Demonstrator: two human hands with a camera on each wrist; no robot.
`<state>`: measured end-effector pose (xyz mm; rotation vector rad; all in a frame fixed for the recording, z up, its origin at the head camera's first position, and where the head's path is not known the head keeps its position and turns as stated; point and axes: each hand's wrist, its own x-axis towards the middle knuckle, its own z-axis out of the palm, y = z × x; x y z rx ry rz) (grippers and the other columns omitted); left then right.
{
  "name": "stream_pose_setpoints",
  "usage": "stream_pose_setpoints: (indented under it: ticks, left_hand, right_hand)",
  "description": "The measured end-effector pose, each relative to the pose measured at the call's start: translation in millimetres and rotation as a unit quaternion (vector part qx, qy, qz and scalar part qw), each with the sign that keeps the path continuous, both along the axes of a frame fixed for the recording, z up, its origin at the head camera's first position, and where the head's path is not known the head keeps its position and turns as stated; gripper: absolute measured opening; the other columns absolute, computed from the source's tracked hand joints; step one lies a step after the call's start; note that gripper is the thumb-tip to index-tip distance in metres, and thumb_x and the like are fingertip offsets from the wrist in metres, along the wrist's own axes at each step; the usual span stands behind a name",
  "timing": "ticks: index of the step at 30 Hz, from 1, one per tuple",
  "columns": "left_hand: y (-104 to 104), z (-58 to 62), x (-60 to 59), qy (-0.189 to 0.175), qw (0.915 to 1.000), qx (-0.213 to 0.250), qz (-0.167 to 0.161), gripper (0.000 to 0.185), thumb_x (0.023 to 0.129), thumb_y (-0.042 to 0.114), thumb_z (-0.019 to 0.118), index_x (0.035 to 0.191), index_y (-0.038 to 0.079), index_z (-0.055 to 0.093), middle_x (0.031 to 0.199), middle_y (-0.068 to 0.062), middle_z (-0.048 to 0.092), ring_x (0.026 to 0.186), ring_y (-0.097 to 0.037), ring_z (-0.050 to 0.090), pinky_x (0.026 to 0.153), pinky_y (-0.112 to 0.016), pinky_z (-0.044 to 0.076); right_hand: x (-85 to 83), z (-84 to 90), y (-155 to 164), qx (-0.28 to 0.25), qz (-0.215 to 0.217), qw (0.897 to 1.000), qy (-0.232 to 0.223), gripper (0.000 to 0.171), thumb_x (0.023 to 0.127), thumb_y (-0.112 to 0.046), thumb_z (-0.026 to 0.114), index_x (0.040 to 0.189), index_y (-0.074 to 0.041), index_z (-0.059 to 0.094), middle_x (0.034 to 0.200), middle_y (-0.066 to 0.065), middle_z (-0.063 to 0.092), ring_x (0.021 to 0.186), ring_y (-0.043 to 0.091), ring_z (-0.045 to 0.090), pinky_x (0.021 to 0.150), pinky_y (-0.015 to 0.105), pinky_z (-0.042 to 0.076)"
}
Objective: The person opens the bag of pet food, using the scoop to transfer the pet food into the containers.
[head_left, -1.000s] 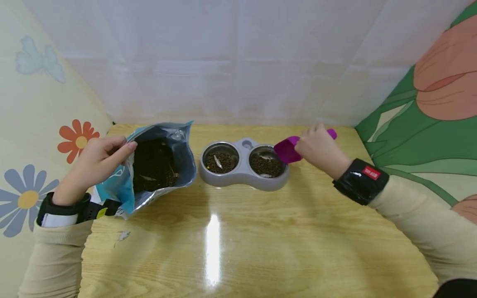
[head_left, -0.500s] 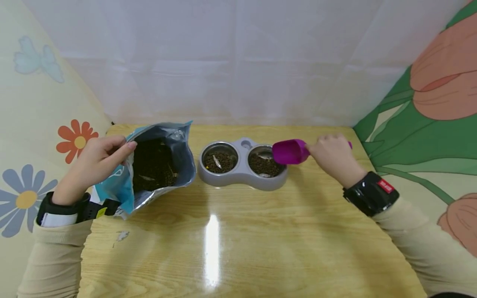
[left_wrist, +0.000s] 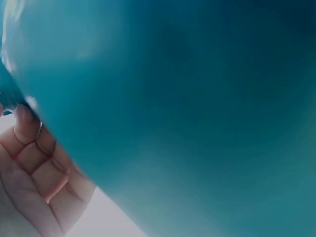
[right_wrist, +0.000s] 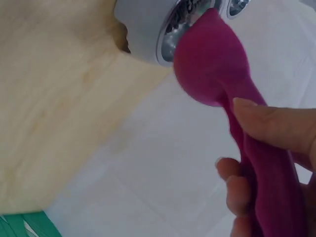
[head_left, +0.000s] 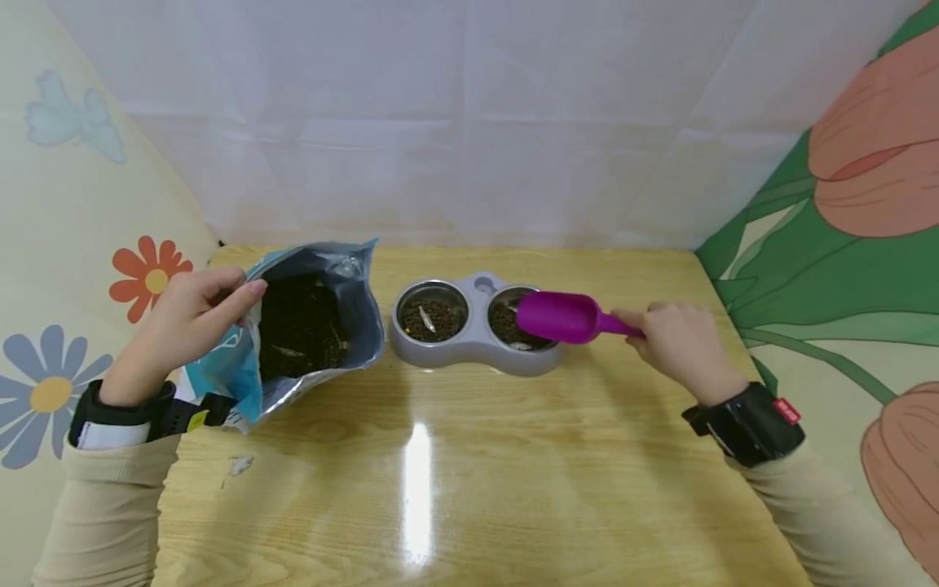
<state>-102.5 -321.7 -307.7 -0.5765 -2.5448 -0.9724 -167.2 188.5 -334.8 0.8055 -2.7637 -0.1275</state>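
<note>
Over the last second the right hand (head_left: 682, 346), fingers clamped on the handle of the purple plastic scoop (head_left: 559, 318), has drawn back toward the person; the scoop now hides more of the right steel bowl (head_left: 513, 296), making its fill harder to judge. The left hand's (head_left: 194, 330) fingers pinch the rim of the blue foil-lined bag (head_left: 364, 326), left of the grey two-bowl feeder (head_left: 478, 322) on the wooden worktop (head_left: 528, 473).
</note>
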Motion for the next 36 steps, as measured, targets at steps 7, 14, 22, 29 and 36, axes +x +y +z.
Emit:
stream_pose_setpoints:
  ticks: [7,14,22,29,36]
  left_hand:
    - [-2.1,0.2,1.8,-0.004,0.9999,-0.007,0.012,0.027,0.091,0.011,0.056,0.064,0.012,0.051,0.052,0.008,0.039,0.044,-0.008,0.033,0.043,-0.023,0.024]
    - [-2.6,-0.1,2.5,-0.010,0.9999,-0.005,0.012,0.027,0.091,0.012,0.056,0.065,0.012,0.052,0.052,0.006,0.041,0.045,-0.008,0.034,0.043,-0.023,0.024]
    - [-2.0,2.1,3.1,-0.010,0.9999,-0.009,0.009,0.026,0.090,0.010,0.056,0.065,0.013,0.051,0.052,0.005,0.042,0.045,-0.008,0.036,0.043,-0.023,0.026]
    - [-0.9,3.9,4.2,-0.012,0.9999,-0.001,0.003,0.027,0.091,0.010,0.056,0.064,0.013,0.051,0.052,0.005,0.042,0.044,-0.009,0.035,0.043,-0.023,0.025]
    - [1.3,3.1,3.0,-0.011,0.9999,0.001,0.001,0.026,0.090,0.008,0.056,0.065,0.013,0.051,0.054,0.000,0.045,0.047,-0.009,0.037,0.044,-0.023,0.027]
  right_hand:
    - [8.3,-25.6,4.7,-0.078,-0.010,0.997,-0.019,0.037,0.070,-0.016,0.077,0.106,-0.011,0.069,0.050,-0.002,0.043,0.041,0.011,0.031,0.038,0.027,0.023]
    - [16.8,-58.4,-0.4,-0.172,-0.024,0.985,-0.009,0.040,0.069,-0.015,0.078,0.106,-0.005,0.068,0.057,0.006,0.055,0.044,0.012,0.033,0.041,0.026,0.023]
    - [29.9,-86.8,-6.9,-0.299,-0.072,0.952,-0.004,0.038,0.073,-0.007,0.075,0.109,0.001,0.064,0.062,0.009,0.055,0.044,0.010,0.032,0.042,0.025,0.025]
    - [36.3,-99.9,-2.8,-0.359,-0.119,0.926,0.002,0.041,0.075,-0.003,0.072,0.114,0.003,0.061,0.066,0.015,0.057,0.043,0.008,0.032,0.041,0.025,0.027]
    - [41.9,-106.8,-1.4,-0.383,-0.167,0.908,-0.015,0.043,0.077,0.001,0.068,0.118,0.005,0.056,0.081,0.025,0.061,0.051,0.017,0.041,0.048,0.027,0.030]
